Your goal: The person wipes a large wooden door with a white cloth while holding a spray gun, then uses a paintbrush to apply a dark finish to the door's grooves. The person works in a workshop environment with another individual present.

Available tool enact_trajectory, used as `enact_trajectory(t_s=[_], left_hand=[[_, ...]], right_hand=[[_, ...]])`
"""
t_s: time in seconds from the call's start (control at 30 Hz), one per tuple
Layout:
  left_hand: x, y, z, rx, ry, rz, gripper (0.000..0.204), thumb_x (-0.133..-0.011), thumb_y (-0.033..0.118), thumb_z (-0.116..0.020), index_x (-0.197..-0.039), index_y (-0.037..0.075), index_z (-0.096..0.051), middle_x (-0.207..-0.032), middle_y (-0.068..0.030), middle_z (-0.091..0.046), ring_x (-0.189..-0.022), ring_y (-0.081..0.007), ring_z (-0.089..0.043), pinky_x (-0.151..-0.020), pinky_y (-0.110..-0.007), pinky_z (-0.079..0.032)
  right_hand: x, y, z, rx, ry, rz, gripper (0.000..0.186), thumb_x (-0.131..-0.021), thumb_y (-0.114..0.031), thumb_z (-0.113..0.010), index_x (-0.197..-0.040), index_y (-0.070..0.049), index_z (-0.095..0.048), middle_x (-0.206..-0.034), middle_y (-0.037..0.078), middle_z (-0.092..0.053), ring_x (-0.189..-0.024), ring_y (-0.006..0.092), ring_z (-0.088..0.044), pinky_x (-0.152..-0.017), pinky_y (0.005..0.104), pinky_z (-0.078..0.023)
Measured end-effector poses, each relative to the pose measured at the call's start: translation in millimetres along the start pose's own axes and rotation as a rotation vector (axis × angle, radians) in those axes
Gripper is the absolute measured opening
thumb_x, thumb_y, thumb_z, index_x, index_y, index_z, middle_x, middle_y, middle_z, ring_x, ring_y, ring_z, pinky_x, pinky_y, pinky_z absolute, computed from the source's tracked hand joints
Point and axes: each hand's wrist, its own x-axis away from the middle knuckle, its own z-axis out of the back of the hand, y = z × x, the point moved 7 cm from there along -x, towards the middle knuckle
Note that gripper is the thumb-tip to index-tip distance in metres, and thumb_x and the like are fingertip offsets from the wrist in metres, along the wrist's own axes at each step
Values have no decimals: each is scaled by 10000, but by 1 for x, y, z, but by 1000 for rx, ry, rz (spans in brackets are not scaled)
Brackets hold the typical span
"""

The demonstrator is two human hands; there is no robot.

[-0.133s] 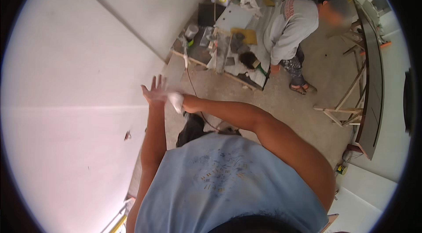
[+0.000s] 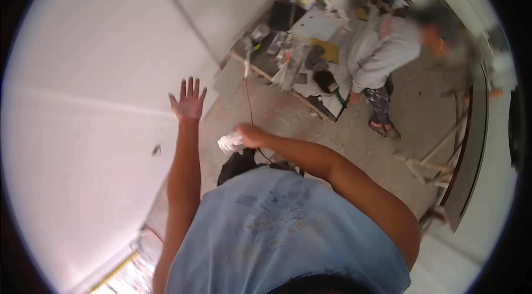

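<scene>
A big white wall panel filled the whole left side of the view, smooth and pale, with one small dark mark on it below the raised arm. A seam ran up where this panel met the next one. Off to the upper right, a low work board lay on the concrete floor, crowded with scraps, tools and pale sheets, too jumbled to pick apart. A thin dark cord trailed from it down toward the person. A second person in a grey top bent over beside that board, one hand lowered near its edge. Wooden slats and a long dark panel leaned along the right side.

And the hands: the left hand was up, flat and wide open, all five fingers fanned out, at the panel's edge, gripping nothing; whether the palm actually touched the wall could not be told. The right hand was closed around a crumpled white rag, which bunched out from the fist on its left side, down and toward the wall. The rag hung clear of the panel, over the floor, below and to the right of the spread left hand, the two hands well apart. Nothing sat between rag and wall.
</scene>
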Motion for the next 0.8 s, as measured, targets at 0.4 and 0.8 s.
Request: enact_trajectory(t_s=[0.4,0.8], left_hand=[[37,38,9,-1088,-337,113,519,-960,246,-726,-1363,-42,-572,-1295,-115,-670,-1171,-212,-645,-979,-332,-516],[-116,86,-71,-1779,-355,-1105,475,-1056,176,-498,-1463,-53,-408,-1362,-261,-574,-1209,-386,-598,-1056,-500,-466]], right_hand=[[-116,-77,165,-910,34,-172,392,-898,-167,-769,-1222,28,-663,-1094,128,-720,-980,187,-686,-824,373,-568],[-126,32,121,-1636,929,-819,784,-914,-746,-521,-1418,-145,-524,-1265,125,-598,-1180,334,-546,-1072,591,-347]])
